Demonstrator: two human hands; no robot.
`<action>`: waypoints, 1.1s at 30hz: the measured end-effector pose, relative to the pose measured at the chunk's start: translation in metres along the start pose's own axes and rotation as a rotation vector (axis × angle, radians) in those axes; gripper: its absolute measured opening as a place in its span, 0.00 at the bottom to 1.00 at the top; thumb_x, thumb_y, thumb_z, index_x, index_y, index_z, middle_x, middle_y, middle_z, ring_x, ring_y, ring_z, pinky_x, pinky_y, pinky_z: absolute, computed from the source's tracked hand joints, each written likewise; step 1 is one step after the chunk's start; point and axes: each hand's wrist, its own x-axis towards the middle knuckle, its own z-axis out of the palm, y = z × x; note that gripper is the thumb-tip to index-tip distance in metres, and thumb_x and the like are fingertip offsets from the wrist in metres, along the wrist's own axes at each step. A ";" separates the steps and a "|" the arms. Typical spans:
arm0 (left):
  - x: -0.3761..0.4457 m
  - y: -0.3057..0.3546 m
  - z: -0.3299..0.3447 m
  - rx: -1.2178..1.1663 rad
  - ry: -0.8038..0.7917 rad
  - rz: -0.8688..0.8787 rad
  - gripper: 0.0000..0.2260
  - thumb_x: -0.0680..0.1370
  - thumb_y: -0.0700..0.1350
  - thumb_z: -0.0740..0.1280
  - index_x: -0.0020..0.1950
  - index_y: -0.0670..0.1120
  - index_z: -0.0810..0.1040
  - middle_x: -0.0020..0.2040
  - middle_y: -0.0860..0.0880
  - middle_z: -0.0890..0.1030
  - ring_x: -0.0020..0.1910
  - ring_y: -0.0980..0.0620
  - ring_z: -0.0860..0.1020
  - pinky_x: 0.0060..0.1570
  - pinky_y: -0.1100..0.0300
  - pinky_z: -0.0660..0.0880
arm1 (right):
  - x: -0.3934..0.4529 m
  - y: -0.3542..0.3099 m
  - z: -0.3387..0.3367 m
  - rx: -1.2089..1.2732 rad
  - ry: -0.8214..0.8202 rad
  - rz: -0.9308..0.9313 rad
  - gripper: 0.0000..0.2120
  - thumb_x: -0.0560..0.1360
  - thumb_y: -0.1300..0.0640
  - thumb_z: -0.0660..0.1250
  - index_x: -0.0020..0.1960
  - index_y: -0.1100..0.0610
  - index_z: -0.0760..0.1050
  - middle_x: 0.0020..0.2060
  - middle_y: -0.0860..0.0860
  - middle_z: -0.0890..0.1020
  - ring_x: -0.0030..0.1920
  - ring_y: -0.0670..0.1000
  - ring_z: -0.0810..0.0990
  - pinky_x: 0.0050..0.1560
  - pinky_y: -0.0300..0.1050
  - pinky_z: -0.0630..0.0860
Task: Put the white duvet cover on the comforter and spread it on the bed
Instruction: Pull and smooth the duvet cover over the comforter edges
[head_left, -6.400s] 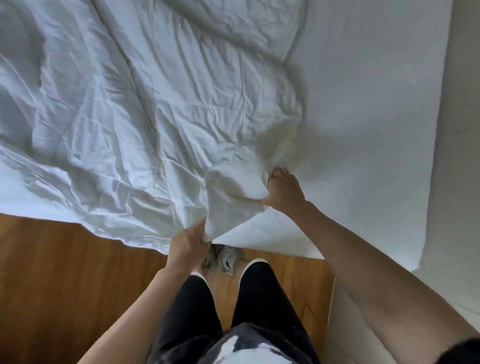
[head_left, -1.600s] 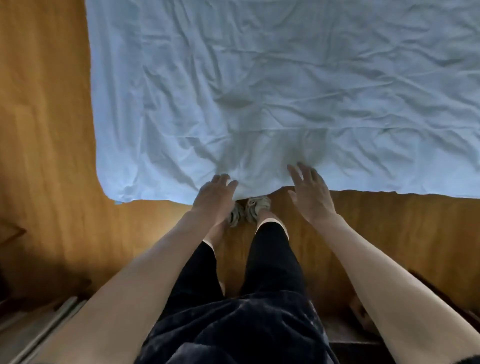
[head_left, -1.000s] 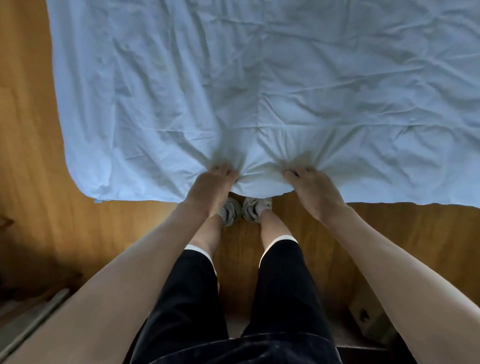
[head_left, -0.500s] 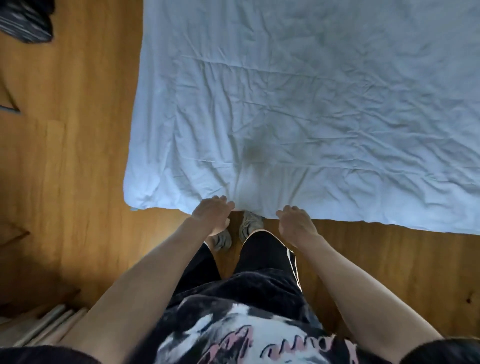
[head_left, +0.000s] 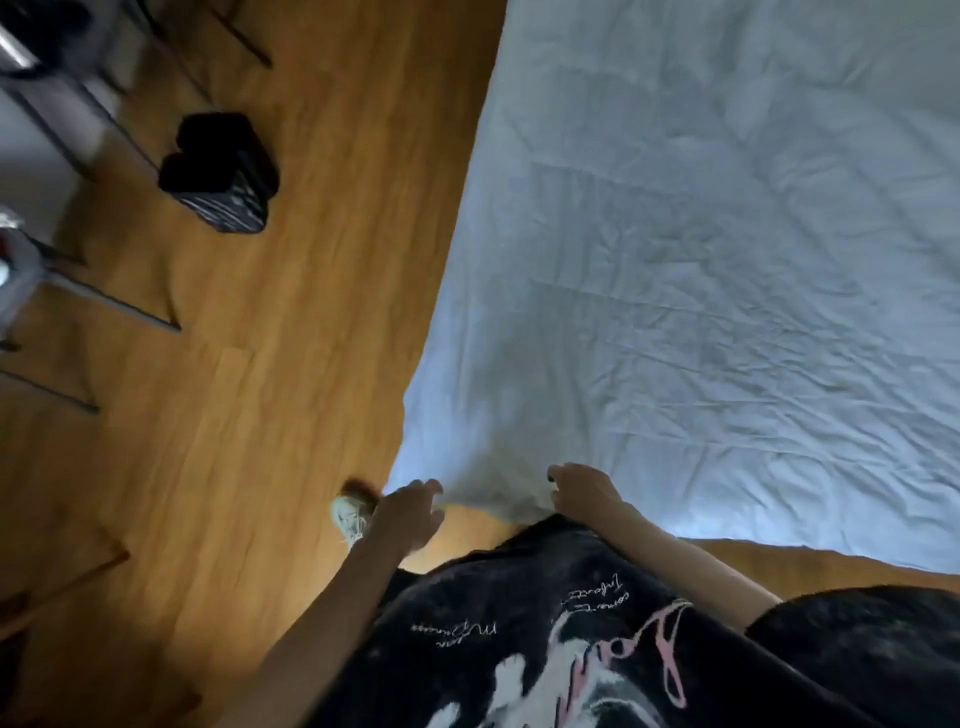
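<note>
The white duvet (head_left: 701, 270), with the cover on the comforter, lies spread and wrinkled over the bed and fills the right of the view. Its near left corner hangs over the floor just in front of me. My right hand (head_left: 584, 491) has its fingers curled on the duvet's near edge. My left hand (head_left: 410, 512) hovers by the corner, fingers loosely curled and holding nothing. A small sag of fabric hangs between the two hands. The view is blurred by motion.
Wooden floor (head_left: 260, 389) runs along the bed's left side and near edge. A black bag (head_left: 221, 174) sits on the floor at the upper left, beside dark metal furniture legs (head_left: 109, 306). My shoe (head_left: 350, 512) shows under the left hand.
The view has swung left, so the duvet's left side and corner now lie before me. My left hand has come off the edge; the right hand still grips it.
</note>
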 end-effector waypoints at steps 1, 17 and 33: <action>0.000 -0.029 -0.010 0.001 0.000 0.000 0.18 0.81 0.51 0.61 0.70 0.50 0.69 0.66 0.47 0.75 0.61 0.46 0.76 0.59 0.55 0.72 | 0.007 -0.025 -0.004 0.007 0.012 0.013 0.16 0.78 0.59 0.57 0.64 0.56 0.72 0.60 0.55 0.77 0.60 0.56 0.76 0.58 0.47 0.71; 0.040 -0.279 -0.229 -0.092 0.091 0.017 0.15 0.81 0.48 0.62 0.66 0.46 0.73 0.54 0.48 0.79 0.47 0.49 0.78 0.45 0.58 0.73 | 0.092 -0.341 -0.125 0.306 0.039 -0.035 0.19 0.81 0.56 0.58 0.71 0.52 0.69 0.66 0.52 0.75 0.65 0.55 0.73 0.61 0.46 0.69; 0.269 -0.277 -0.546 -0.095 0.060 -0.013 0.14 0.82 0.49 0.60 0.66 0.48 0.72 0.53 0.51 0.77 0.36 0.55 0.74 0.37 0.59 0.69 | 0.346 -0.328 -0.383 0.650 0.030 0.185 0.16 0.79 0.52 0.61 0.66 0.53 0.73 0.62 0.53 0.77 0.59 0.55 0.77 0.55 0.43 0.72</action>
